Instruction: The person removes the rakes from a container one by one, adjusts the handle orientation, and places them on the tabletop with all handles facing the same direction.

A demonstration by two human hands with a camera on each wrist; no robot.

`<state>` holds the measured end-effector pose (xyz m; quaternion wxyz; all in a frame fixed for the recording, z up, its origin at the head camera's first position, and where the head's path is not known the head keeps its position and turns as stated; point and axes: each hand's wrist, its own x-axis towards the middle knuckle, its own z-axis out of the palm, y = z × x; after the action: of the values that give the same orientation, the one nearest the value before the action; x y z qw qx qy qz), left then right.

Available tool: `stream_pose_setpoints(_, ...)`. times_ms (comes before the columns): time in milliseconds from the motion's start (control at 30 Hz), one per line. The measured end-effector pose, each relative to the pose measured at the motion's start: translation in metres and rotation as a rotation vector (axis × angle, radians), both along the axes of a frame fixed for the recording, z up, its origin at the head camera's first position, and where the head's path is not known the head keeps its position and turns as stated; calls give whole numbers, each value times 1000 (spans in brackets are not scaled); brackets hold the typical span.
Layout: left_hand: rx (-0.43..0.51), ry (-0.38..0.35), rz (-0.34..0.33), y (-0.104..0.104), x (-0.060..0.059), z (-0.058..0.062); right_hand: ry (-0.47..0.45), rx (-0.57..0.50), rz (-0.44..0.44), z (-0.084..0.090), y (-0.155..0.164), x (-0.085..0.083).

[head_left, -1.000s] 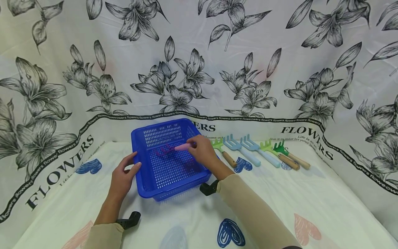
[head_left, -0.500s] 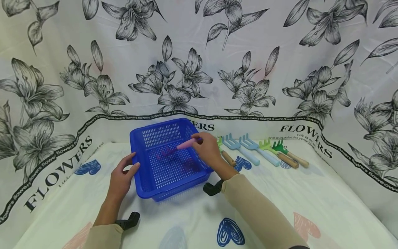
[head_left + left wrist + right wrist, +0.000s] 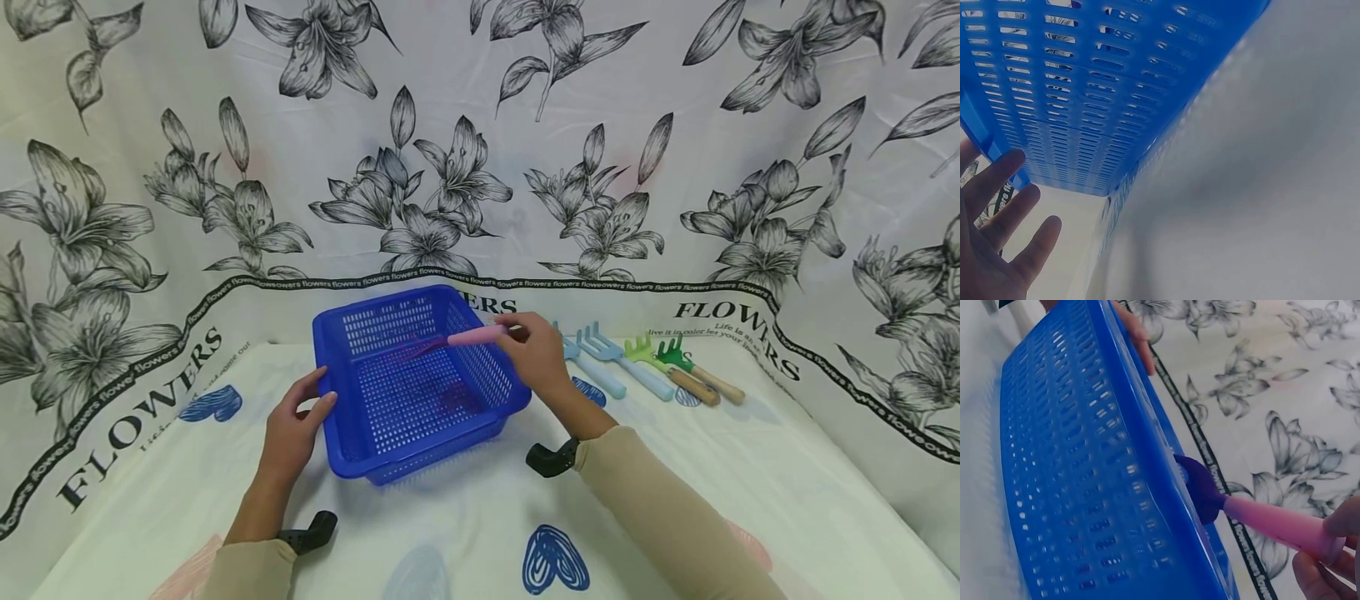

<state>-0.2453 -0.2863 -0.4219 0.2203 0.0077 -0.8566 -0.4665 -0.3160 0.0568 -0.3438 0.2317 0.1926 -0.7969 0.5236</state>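
While the left hand (image 3: 291, 433) rests spread-fingered against the near-left wall of the blue basket (image 3: 352, 450) on the table (image 3: 465, 525), the right hand (image 3: 534, 354) pinches a pink-handled rake (image 3: 477, 335) over its far-right rim.

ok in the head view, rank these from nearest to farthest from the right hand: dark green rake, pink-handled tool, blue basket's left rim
1. pink-handled tool: held in the right hand.
2. blue basket left rim: across the basket, by the left hand.
3. dark green rake: far right end of the row.
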Motion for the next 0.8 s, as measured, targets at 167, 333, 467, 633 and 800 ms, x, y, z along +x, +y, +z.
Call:
stream_pose_setpoints(167, -1, 0, 7, 0, -1, -1, -12, -35, -30, -1, 22, -1)
stream_pose_setpoints(333, 1, 1, 7, 0, 0, -1, -13, -65, -37, 0, 42, 3)
stream_pose_setpoints(467, 6, 0, 5, 0, 2, -1, -11, -79, -44, -1, 56, 6)
stream_pose_setpoints(633, 10, 2, 7, 0, 1, -1, -9, -114, -60, -5, 73, 12)
stream_pose_setpoints(800, 7, 11, 3, 0, 0, -2, -10, -121, -114, -13, 89, 18)
